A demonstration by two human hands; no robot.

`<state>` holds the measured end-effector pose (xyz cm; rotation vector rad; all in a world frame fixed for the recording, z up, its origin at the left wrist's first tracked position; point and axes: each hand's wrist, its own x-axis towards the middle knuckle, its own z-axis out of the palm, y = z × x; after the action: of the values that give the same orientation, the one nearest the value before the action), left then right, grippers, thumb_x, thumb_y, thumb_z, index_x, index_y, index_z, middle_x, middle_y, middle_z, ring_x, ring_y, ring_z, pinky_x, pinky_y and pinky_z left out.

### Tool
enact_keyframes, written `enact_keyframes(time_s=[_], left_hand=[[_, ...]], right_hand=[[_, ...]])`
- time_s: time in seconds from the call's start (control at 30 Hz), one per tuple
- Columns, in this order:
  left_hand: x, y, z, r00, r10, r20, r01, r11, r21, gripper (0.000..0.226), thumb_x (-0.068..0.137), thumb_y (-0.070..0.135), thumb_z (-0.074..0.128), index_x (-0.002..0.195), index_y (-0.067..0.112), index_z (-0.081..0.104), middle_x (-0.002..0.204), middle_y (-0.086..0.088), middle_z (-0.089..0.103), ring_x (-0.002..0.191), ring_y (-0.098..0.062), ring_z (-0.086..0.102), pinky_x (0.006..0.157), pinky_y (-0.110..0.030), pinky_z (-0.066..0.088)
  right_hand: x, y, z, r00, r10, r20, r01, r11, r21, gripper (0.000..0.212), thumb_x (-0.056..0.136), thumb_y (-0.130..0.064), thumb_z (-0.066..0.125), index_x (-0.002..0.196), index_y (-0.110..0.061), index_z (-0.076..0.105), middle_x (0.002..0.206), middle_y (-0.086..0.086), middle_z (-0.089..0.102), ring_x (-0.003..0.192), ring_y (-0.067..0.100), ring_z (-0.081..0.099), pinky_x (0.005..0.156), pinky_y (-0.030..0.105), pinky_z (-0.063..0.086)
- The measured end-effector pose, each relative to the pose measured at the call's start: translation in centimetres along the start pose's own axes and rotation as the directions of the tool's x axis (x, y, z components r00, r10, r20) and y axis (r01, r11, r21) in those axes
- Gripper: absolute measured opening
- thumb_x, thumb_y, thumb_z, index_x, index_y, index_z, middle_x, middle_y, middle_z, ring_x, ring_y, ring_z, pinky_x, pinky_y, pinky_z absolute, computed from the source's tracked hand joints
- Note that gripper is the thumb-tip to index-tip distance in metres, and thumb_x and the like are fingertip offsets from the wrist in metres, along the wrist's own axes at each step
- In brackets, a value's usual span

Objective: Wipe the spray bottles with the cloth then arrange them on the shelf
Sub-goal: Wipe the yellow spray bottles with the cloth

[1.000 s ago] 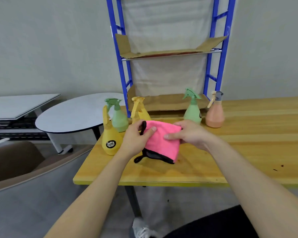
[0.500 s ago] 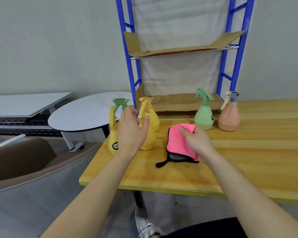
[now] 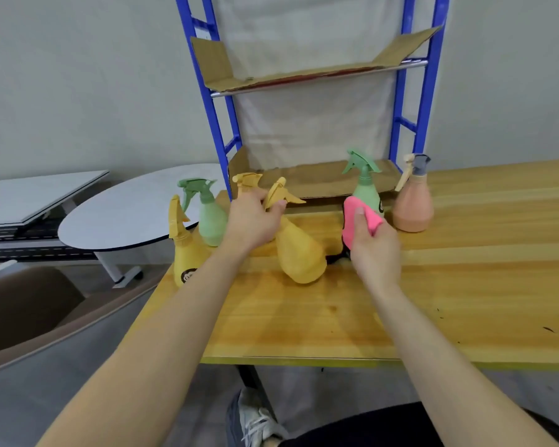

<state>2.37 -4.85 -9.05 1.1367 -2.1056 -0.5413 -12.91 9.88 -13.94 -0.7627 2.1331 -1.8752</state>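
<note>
My left hand [image 3: 254, 222] grips the neck of a yellow spray bottle [image 3: 299, 253] and holds it tilted over the wooden table [image 3: 465, 285]. My right hand [image 3: 373, 250] grips the pink cloth [image 3: 352, 221], lifted just right of that bottle. Two more yellow bottles stand at the left, one in front [image 3: 184, 250] and one [image 3: 246, 182] mostly hidden behind my left hand. Beside them is a green bottle [image 3: 208, 214]. Another green bottle [image 3: 365, 185] and a peach bottle [image 3: 413, 201] stand at the foot of the blue shelf [image 3: 313, 182].
The blue shelf frame has two cardboard-lined levels, the upper one [image 3: 304, 75] bare. A white oval table [image 3: 126, 217] and a grey slab [image 3: 29, 195] stand to the left. A brown and grey chair [image 3: 29, 333] sits at the lower left, beside the table's corner.
My left hand has taken a yellow bottle by the neck, lifted it and tilted it toward the middle. My right hand has raised the pink cloth off the table.
</note>
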Motion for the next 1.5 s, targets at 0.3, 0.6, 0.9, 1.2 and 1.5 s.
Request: enact_keyframes(time_s=[0.3, 0.6, 0.9, 1.2, 1.5], left_hand=[[-2.6, -1.3, 2.0, 0.990, 0.022, 0.137, 0.049, 0.868, -0.495, 0.016, 0.107, 0.030, 0.067, 0.111, 0.017, 0.075, 0.098, -0.007, 0.077, 0.097, -0.026, 0.076, 0.084, -0.044, 0.068], [-4.2, -2.4, 1.2, 0.968, 0.201, 0.153, -0.113, 0.887, -0.447, 0.007, 0.101, 0.020, 0.076, 0.106, 0.016, 0.072, 0.096, -0.004, 0.079, 0.084, -0.019, 0.074, 0.076, -0.033, 0.062], [-5.4, -3.7, 1.9, 0.989, 0.110, 0.096, -0.065, 0.922, -0.382, 0.013, 0.101, 0.025, 0.077, 0.103, 0.013, 0.072, 0.088, -0.006, 0.080, 0.078, -0.025, 0.078, 0.079, -0.048, 0.066], [-6.2, -3.1, 2.0, 0.991, 0.091, 0.096, -0.053, 0.939, -0.340, 0.018, 0.101, 0.024, 0.076, 0.101, 0.007, 0.070, 0.084, -0.007, 0.079, 0.071, -0.019, 0.078, 0.070, -0.035, 0.064], [-5.9, -1.7, 2.3, 0.992, 0.085, 0.090, -0.068, 0.982, -0.179, 0.017, 0.104, 0.029, 0.071, 0.102, 0.013, 0.066, 0.082, 0.001, 0.077, 0.064, -0.006, 0.074, 0.061, -0.020, 0.057]], right_hand=[[-1.9, 1.8, -0.6, 0.714, -0.455, 0.532, 0.654, 0.705, -0.275, 0.067, 0.108, -0.064, 0.021, 0.160, -0.030, 0.048, 0.159, -0.010, 0.052, 0.146, 0.012, 0.042, 0.121, 0.049, 0.035], [-0.4, 2.3, 0.9, 0.624, -0.488, 0.610, 0.781, 0.416, -0.466, 0.052, 0.112, -0.051, 0.032, 0.148, -0.021, 0.052, 0.138, 0.000, 0.063, 0.128, 0.024, 0.056, 0.113, 0.044, 0.042], [1.2, 3.0, -0.6, 0.819, -0.355, 0.451, 0.557, 0.682, -0.475, 0.046, 0.114, -0.045, 0.025, 0.125, -0.020, 0.062, 0.115, 0.005, 0.066, 0.103, 0.027, 0.060, 0.084, 0.040, 0.048], [-0.8, 3.0, 1.2, 0.615, -0.590, 0.524, 0.785, 0.394, -0.479, 0.041, 0.114, -0.041, 0.032, 0.134, -0.025, 0.064, 0.130, -0.005, 0.067, 0.127, 0.020, 0.056, 0.120, 0.044, 0.034], [-1.8, 2.5, 1.8, 0.680, -0.549, 0.486, 0.728, 0.427, -0.536, 0.044, 0.113, -0.038, 0.030, 0.134, -0.021, 0.065, 0.134, 0.002, 0.069, 0.132, 0.029, 0.057, 0.119, 0.054, 0.037]])
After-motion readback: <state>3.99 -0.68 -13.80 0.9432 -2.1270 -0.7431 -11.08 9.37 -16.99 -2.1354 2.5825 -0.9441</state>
